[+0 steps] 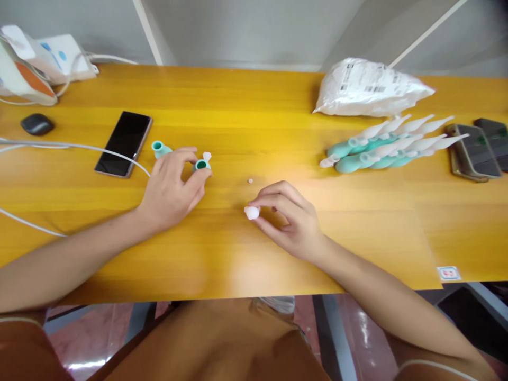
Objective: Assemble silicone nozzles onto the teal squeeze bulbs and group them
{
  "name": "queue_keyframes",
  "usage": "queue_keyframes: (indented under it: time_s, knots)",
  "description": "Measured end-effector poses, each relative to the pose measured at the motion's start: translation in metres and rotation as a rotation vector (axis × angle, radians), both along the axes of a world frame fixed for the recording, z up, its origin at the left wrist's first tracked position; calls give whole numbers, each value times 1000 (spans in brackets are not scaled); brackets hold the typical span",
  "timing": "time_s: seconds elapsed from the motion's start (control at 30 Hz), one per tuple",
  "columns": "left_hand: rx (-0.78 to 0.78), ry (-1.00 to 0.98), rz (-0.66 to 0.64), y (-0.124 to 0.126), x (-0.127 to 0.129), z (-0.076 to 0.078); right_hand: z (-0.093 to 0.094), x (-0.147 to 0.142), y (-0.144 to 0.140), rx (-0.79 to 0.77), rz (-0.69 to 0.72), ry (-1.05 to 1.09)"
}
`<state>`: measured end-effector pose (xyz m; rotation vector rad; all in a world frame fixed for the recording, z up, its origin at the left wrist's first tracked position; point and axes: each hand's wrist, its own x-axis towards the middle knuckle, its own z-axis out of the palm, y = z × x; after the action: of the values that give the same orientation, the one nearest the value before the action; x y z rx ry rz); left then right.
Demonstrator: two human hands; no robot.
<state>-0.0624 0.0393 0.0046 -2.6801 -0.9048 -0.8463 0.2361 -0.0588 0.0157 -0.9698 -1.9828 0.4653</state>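
My left hand [174, 182] has its thumb and fingers curled around a teal rubber bulb [201, 165], whose round open mouth faces up. A small white tab [207, 156] shows at that mouth's edge. Just beyond the same hand another teal bulb [160, 149] lies with its mouth uncovered, partly hidden by the fingers. Between the thumb and fingertips of my right hand [291, 222] is a small white plastic piece [251, 212], seen nearly end-on, so its full shape is hidden. A tiny white bit [250, 181] lies on the table just beyond it.
Several teal bulb syringes with white nozzles [381, 148] lie in rows at the right, before a white plastic parcel [369, 90]. Phones [474, 151] rest at the far right. At left are a phone [125, 143], a mouse [37, 124] and white cables [79, 145].
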Motion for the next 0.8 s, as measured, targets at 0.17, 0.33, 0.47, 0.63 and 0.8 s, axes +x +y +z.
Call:
queue_keyframes:
  time_s: [0.17, 0.33, 0.47, 0.63, 0.8]
  knots:
    - [-85, -25, -261, -5, -1, -2, 1, -2, 0, -44, -146, 52]
    - [-224, -133, -492, -12, 5, -4, -4, -1, 4, -171, -132, 145]
    - [-359, -181, -576, -14, 8, -4, -11, 0, 2, -304, -98, 208]
    - [-425, -198, -577, -13, 8, -4, -12, 0, -1, -391, -39, 242]
    - [-419, -202, -575, -16, 10, -3, -9, -1, 0, -468, 52, 342]
